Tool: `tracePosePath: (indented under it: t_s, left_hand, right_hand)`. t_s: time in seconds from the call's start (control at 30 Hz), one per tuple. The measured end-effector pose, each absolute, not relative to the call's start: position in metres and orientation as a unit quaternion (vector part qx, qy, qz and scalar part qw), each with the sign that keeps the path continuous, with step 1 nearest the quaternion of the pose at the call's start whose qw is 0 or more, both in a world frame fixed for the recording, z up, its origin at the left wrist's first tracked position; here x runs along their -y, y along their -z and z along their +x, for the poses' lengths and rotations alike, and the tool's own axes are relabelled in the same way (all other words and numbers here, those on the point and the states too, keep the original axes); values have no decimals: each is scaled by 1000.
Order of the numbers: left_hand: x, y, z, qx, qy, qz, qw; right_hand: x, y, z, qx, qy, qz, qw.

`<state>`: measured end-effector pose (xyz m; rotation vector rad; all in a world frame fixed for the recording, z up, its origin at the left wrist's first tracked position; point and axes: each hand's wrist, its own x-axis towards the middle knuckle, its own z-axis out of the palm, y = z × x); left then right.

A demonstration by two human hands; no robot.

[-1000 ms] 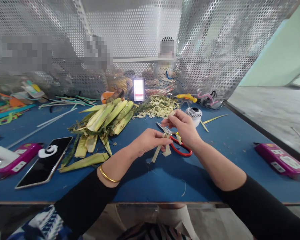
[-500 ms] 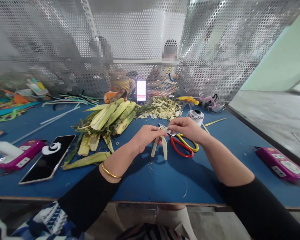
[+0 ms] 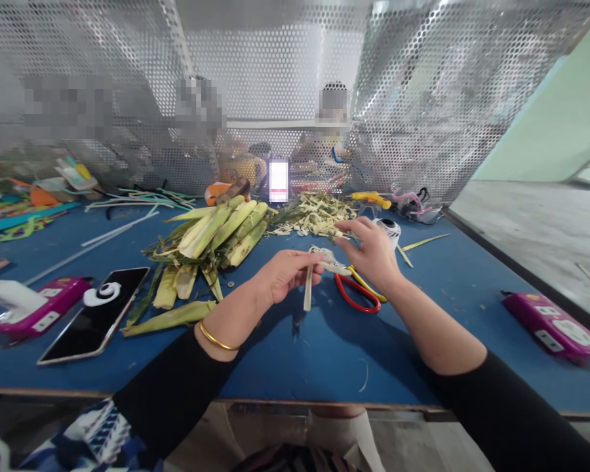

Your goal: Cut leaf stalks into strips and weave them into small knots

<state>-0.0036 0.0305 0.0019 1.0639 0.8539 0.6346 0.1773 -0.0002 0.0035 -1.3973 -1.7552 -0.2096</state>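
Between thumb and fingers, my left hand (image 3: 290, 272) pinches a folded strip of pale corn husk (image 3: 308, 288), one end of which hangs down. My right hand (image 3: 371, 249) is raised to the right of it, fingers apart, with nothing visible in them. Scissors (image 3: 358, 293) with one red and one yellow handle lie on the table under and between the hands. Just behind my right hand stands a spool of white cord (image 3: 388, 229), partly hidden by it.
A pile of corn husks (image 3: 221, 229) lies left of my hands, with husk scraps (image 3: 319, 215) behind. A phone (image 3: 98, 314) and purple power strips (image 3: 555, 324) rest at the sides. A yellow glue gun (image 3: 371, 196) sits near the perforated screen (image 3: 270, 65).
My right hand has let go of the husk strip, drawn away to the right and spread its fingers. My left hand stays nearly in place; only one hanging end of the strip shows now.
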Motion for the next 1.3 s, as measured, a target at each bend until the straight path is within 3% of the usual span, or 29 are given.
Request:
tracePosePath:
  t_s: [0.13, 0.27, 0.57, 1.13, 1.3]
  left_hand:
    - [-36, -4, -6, -332, -287, 392, 808]
    - [-38, -6, -7, -282, -321, 371, 824]
    - [-40, -2, -7, -285, -332, 399, 806]
    - [-38, -4, -9, -300, -359, 451, 760]
    - [-38, -4, -10, -291, -366, 465, 752]
  right_hand:
    - [11, -9, 167, 801, 214, -427, 361]
    - [16, -8, 158, 870, 247, -346, 249]
    - [10, -1, 159, 884, 248, -337, 207]
    - [27, -4, 141, 890, 251, -250, 285]
    - [29, -5, 140, 900, 181, -227, 326]
